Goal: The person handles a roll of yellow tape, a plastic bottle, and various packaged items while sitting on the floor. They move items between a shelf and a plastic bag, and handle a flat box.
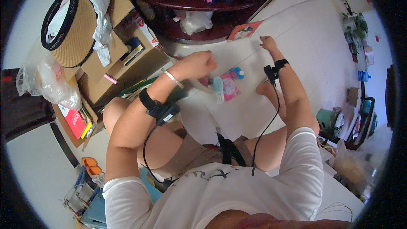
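My left hand (196, 65) is curled, knuckles up, above the tiled floor, and its fingertips are hidden. Below it on the floor lie a white tube with a teal end (218, 89), a pink packet (230, 88) and a small blue pouch with a white cap (237, 73). Farther out on the right, my right hand (269, 43) has bent fingers, low over the tiles. Just left of it, a red picture card (244, 31) leans by the foot of a dark cabinet; a gap shows between the card and the fingers.
The dark wooden cabinet (203, 39) stands ahead, with a plastic bag (195, 22) on its lower shelf. Cardboard boxes (127, 70) rise at the left, topped by a straw visor (71, 28). A green bin (325, 118) and potted plants (359, 27) line the right. Cables run from both wristbands.
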`<act>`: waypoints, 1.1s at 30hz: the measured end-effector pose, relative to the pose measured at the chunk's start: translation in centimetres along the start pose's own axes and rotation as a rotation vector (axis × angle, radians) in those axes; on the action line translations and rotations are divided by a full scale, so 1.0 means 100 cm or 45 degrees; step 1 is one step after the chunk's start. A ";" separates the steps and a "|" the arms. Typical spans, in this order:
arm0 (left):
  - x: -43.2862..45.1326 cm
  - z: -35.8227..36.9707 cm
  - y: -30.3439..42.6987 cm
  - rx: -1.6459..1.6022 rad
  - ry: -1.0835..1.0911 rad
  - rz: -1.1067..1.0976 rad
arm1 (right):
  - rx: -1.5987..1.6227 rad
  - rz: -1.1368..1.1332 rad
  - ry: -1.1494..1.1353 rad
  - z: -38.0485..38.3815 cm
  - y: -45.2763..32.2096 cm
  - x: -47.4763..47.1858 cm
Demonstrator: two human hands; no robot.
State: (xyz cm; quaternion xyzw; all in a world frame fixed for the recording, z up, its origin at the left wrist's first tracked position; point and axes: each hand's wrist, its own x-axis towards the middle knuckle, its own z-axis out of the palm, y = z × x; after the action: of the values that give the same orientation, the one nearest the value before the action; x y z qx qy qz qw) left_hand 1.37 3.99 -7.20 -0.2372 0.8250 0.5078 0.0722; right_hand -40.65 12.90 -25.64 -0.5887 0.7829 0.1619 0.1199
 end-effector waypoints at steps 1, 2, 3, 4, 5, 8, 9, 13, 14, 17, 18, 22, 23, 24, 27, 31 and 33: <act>0.010 0.004 0.013 0.049 -0.002 0.126 | 0.909 0.492 0.067 0.026 0.020 -0.006; 0.000 0.000 0.001 0.112 0.068 0.106 | 1.122 0.344 0.104 0.017 -0.035 0.010; -0.010 -0.004 -0.006 0.114 0.101 0.047 | 1.330 0.202 0.130 0.001 -0.087 0.015; -0.016 -0.006 -0.009 0.076 0.110 0.018 | 1.367 0.154 0.026 -0.014 -0.116 0.016; -0.012 -0.003 -0.003 0.037 0.088 0.040 | 1.359 0.185 0.040 -0.007 -0.110 0.017; -0.001 0.006 0.006 0.221 0.125 0.127 | 0.994 -0.192 0.032 0.012 -0.104 0.030; -0.008 0.003 -0.001 0.213 0.152 0.082 | 1.042 -0.148 0.178 -0.006 -0.149 0.037; -0.022 -0.009 0.008 0.250 0.116 -0.017 | 0.777 -0.217 0.607 -0.057 -0.219 0.050; -0.022 -0.010 0.010 0.242 0.086 -0.064 | 0.774 -0.226 0.603 -0.063 -0.228 0.053; -0.019 -0.008 0.007 0.325 0.174 -0.037 | 1.012 -0.013 0.386 -0.072 -0.245 0.070; -0.019 -0.007 0.007 0.324 0.177 -0.040 | 1.032 -0.002 0.370 -0.069 -0.245 0.076; -0.022 -0.011 0.004 0.392 0.194 -0.023 | 0.943 0.197 0.515 -0.053 -0.259 0.084; -0.024 -0.013 0.003 0.389 0.179 -0.023 | 0.944 0.181 0.509 -0.051 -0.262 0.083; -0.023 -0.013 0.003 0.383 0.188 -0.032 | 0.941 0.240 0.471 -0.049 -0.262 0.083; -0.020 -0.011 0.010 0.312 0.110 -0.023 | 0.825 0.178 0.568 -0.033 -0.236 0.083; -0.028 -0.008 0.000 0.373 0.151 -0.014 | 0.799 0.043 0.447 -0.043 -0.241 0.062; -0.028 -0.009 -0.001 0.386 0.175 0.003 | 0.787 0.008 0.480 -0.045 -0.231 0.055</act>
State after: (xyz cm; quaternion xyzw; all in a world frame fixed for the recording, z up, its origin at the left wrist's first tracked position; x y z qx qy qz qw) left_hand 4.01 4.04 -5.84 -0.2567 0.8955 0.3601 0.0501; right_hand -19.99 0.42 -26.18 -0.5417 0.8050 -0.1934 0.1453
